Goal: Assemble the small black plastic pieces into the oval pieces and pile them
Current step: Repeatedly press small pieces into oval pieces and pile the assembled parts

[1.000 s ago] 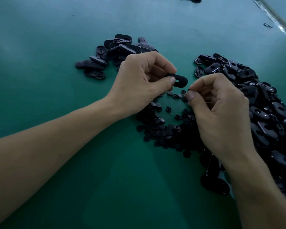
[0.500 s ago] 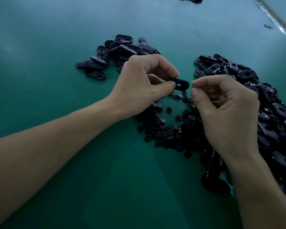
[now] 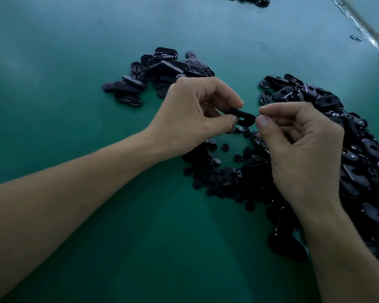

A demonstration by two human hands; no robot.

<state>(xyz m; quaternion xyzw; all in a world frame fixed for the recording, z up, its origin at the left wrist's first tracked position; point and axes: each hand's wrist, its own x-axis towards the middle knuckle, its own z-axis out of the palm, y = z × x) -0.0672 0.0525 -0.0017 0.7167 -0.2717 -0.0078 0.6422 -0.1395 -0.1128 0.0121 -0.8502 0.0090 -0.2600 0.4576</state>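
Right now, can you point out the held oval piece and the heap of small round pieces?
held oval piece (image 3: 243,117): head view, its slotted top face.
heap of small round pieces (image 3: 227,177): head view, heap's middle.

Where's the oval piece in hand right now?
Head view, centre: the oval piece is pinched by the left hand above the small round pieces, its free end near the right hand.

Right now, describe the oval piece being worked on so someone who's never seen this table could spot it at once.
On the green table, look between the small pile of oval pieces at the back and the big heap on the right. There the left hand pinches one oval piece above the scattered small round pieces. It alone is pinched in fingers, slot showing.
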